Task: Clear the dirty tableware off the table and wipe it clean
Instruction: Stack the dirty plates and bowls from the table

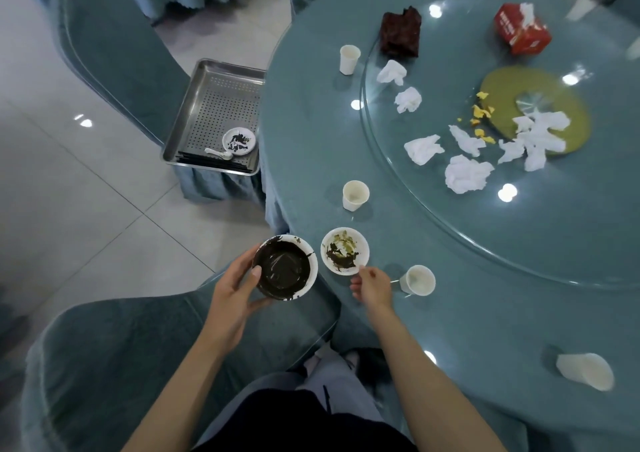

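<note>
My left hand (232, 290) grips a white bowl smeared with dark sauce (284, 266), held at the table's near left edge. Just to its right a small white plate with green and brown residue (344, 251) sits on the round glass-topped table (450, 313). My right hand (371, 287) pinches that plate's near rim. A perforated steel tray (214, 105) rests on a covered chair to the left; it holds a dirty small dish (239, 141), a white spoon (218, 154) and dark chopsticks.
Three upright paper cups (355, 195) (349, 59) (418, 280) and a tipped one (585, 371) stand around the table's rim. The glass turntable (485, 216) carries crumpled tissues (465, 173), yellow scraps, a red tissue box (521, 29) and a dark brown block (400, 32). A covered chair (104, 365) stands near me.
</note>
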Motion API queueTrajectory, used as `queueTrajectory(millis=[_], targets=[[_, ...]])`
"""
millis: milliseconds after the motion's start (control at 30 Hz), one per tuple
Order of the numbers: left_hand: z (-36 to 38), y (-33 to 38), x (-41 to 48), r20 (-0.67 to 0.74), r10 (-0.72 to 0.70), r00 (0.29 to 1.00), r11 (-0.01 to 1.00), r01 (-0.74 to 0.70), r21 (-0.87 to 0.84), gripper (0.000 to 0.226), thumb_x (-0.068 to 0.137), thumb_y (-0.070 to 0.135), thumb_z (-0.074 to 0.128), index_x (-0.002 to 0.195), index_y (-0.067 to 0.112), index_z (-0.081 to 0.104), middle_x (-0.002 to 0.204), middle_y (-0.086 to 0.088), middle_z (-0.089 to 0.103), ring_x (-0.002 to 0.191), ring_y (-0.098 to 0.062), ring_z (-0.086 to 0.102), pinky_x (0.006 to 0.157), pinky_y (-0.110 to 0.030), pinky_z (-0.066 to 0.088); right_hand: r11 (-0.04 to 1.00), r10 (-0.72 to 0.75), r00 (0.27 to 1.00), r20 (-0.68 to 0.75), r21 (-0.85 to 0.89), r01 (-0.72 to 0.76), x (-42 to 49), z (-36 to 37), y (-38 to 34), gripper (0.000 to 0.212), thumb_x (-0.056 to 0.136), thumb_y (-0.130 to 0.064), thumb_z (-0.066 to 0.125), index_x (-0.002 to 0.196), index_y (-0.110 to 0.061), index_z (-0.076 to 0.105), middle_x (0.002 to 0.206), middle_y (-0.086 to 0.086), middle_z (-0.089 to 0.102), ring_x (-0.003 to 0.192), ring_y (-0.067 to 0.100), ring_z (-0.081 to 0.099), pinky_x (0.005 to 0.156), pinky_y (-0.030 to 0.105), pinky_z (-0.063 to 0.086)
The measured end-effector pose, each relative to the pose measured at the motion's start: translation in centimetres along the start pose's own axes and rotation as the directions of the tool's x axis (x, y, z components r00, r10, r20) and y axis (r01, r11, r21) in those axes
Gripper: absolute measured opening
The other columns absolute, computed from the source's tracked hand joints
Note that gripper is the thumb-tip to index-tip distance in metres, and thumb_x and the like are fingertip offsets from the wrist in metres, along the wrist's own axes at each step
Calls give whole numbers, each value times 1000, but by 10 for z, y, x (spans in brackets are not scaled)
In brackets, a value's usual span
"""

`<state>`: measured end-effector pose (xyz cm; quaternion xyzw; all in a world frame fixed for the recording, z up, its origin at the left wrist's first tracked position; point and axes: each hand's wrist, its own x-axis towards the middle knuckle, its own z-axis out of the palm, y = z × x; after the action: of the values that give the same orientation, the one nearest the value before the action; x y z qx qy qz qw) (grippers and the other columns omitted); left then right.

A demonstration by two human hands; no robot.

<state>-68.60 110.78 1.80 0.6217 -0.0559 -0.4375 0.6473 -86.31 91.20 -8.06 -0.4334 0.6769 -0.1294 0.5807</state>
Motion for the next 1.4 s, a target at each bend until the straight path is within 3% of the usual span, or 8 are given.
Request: queueTrajectory(millis=[233,400,500,700,833,1067,1267,1400], targets=[[7,-7,4,3,17,1000,1000,-17,9,37,104,13,56,138,27,61,138,5,64,131,-20,59,82,-50,62,986,-167,984,-64,-37,165,-36,-7,-9,24,106,-17,49,90,-4,61,73,6,62,64,17,57,65,29,47],[20,-23,4,16,2,1000,1000,-2,-23,37,104,14,57,139,27,61,139,7,64,131,-18,59,78,-43,62,954,-220,956,-193,161,252,-70,-43,-15,21,106,-22,53,88,-14,59,74,2,62,70,16,58,68,30,43],[30,-30,0,45,-15,999,1000,15,-7,38,104,14,59,140,25,61,136,11,65,129,-15,60,79,-46,63,922,-232,968,-96,295,251,-100,-65,-22,18,105,-23,56,90,-15,63,79,2,65,76,14,59,69,30,44],[53,-31,-21,160,-17,987,999,10,48,36,103,17,60,138,25,62,136,10,65,127,-17,62,83,-56,62,920,-347,926,152,244,305,-138,-84,1,18,104,-21,59,97,-5,66,128,6,64,117,24,64,102,45,55],[70,-31,-44,235,-7,972,996,-13,83,35,104,18,60,138,27,62,137,6,65,126,-18,63,82,-53,63,900,-374,907,196,313,303,-151,-92,15,21,103,-22,61,113,-6,70,140,-2,57,120,17,65,96,45,59],[83,-43,-106,296,-31,955,993,-4,115,34,106,17,57,137,30,63,137,3,66,125,-23,65,83,-55,62,864,-382,905,186,420,279,-192,-120,50,21,103,-14,59,89,1,57,132,1,66,119,23,66,88,51,62],[61,-54,-173,226,-122,966,991,107,77,34,110,38,41,134,33,65,132,3,69,120,-26,67,81,-49,62,868,-390,906,162,394,303,-235,-126,91,20,99,-13,65,82,-2,63,124,1,70,111,26,70,85,47,63],[33,-52,-205,154,-51,987,996,38,81,28,108,34,50,128,35,68,128,4,70,120,-27,67,80,-50,63,859,-412,898,157,396,325,-262,-113,105,20,96,-8,69,82,4,62,120,4,74,106,28,73,84,43,63]])
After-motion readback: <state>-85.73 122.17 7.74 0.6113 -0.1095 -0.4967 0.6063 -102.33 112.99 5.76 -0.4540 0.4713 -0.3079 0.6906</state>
